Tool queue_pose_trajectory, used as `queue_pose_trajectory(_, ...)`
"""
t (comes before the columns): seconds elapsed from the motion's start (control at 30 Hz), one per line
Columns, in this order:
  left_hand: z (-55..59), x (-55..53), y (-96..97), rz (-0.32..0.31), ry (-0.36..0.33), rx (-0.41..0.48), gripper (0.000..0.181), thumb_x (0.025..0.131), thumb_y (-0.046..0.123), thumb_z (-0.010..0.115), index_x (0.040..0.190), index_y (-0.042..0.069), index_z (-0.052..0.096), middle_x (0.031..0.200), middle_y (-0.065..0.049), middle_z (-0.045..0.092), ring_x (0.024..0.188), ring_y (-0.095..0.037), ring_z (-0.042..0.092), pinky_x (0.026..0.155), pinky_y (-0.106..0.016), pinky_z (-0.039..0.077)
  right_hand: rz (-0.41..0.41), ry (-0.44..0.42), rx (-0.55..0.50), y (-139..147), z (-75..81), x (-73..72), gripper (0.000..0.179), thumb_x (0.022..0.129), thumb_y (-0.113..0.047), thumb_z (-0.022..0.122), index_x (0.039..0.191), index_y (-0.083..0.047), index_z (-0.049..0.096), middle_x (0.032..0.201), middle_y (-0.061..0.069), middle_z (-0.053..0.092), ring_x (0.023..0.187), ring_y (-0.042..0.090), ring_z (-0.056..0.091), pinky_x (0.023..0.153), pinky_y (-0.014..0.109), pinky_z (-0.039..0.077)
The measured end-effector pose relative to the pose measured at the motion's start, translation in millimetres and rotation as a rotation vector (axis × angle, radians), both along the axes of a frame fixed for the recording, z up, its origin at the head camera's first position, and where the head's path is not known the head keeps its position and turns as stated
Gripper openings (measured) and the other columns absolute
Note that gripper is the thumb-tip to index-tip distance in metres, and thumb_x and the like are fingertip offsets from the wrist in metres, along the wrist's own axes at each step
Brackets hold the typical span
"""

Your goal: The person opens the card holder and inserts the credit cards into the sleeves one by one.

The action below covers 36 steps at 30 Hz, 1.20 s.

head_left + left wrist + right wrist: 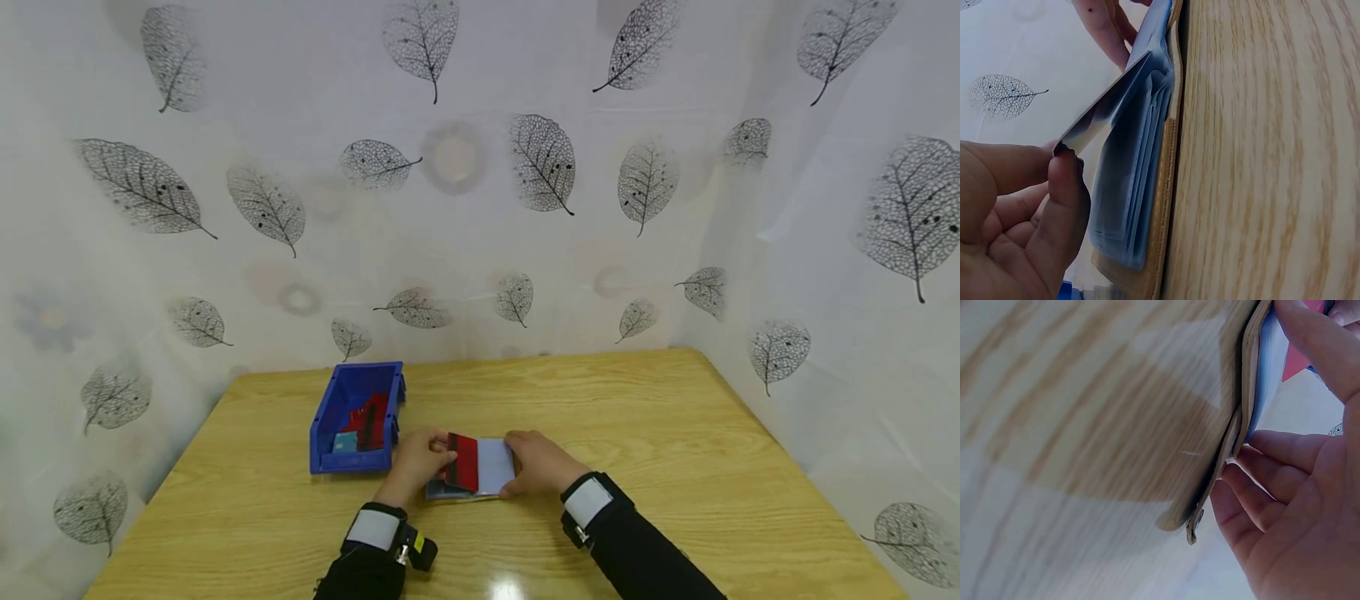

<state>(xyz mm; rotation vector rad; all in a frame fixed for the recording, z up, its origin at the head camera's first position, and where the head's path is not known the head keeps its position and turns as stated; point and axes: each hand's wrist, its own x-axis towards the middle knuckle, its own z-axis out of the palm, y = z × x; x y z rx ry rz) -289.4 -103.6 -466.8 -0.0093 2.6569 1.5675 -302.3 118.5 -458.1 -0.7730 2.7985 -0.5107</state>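
Observation:
A card holder with a tan cover and clear plastic sleeves lies spread on the table. My left hand pinches a red card with a dark stripe between thumb and fingers. In the left wrist view the card slants up from the sleeves, its far edge at the holder's middle; whether it sits inside a sleeve I cannot tell. My right hand grips the holder's right side, thumb on the near edge. The right wrist view shows its fingers against the cover's far edge.
Left of the holder stands a blue plastic bin containing red cards and a light blue card. The wooden table ends at a white curtain printed with leaves.

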Motion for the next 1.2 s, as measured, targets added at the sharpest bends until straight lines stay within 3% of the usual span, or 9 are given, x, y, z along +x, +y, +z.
queue_pose_trajectory(0.27, -1.6, 1.3, -0.3, 0.062, -0.021, 0.001, 0.032, 0.081, -0.003, 0.072, 0.111, -0.011, 0.063, 0.080, -0.008, 0.066, 0.056, -0.011, 0.061, 0.053, -0.028, 0.054, 0.003, 0.004, -0.006, 0, 1.2, 0.4, 0.083, 0.071, -0.038, 0.086, 0.133, 0.007, 0.053, 0.138, 0.020, 0.051, 0.128, 0.037, 0.046, 0.105, 0.046, 0.038)
queue_pose_trajectory(0.57, -1.2, 3.8, 4.6, 0.063, -0.004, -0.017, 0.032, 0.080, -0.003, 0.072, 0.109, -0.012, 0.063, 0.075, -0.005, 0.063, 0.052, -0.010, 0.058, 0.051, -0.027, 0.053, 0.010, 0.014, -0.017, -1, 5.7, 2.9, 0.082, 0.071, -0.037, 0.086, 0.132, 0.008, 0.053, 0.138, 0.020, 0.051, 0.127, 0.038, 0.047, 0.105, 0.046, 0.038)
queue_pose_trajectory(0.9, 6.2, 6.0, 9.4, 0.074, -0.016, -0.060, 0.028, 0.080, -0.001, 0.073, 0.106, -0.009, 0.064, 0.075, -0.005, 0.063, 0.052, -0.010, 0.059, 0.050, -0.027, 0.053, 0.000, -0.003, -0.032, 1, 0.2, 1.4, 0.084, 0.072, -0.037, 0.085, 0.134, 0.008, 0.051, 0.140, 0.021, 0.049, 0.129, 0.038, 0.045, 0.105, 0.046, 0.038)
queue_pose_trajectory(1.2, 4.1, 5.1, 13.0, 0.066, -0.022, -0.066, 0.027, 0.080, -0.001, 0.073, 0.105, -0.009, 0.064, 0.074, -0.006, 0.064, 0.052, -0.011, 0.060, 0.050, -0.027, 0.053, 0.011, 0.014, -0.035, 3, -4.3, -0.5, 0.084, 0.072, -0.037, 0.085, 0.134, 0.007, 0.051, 0.139, 0.021, 0.050, 0.128, 0.038, 0.045, 0.105, 0.046, 0.038)
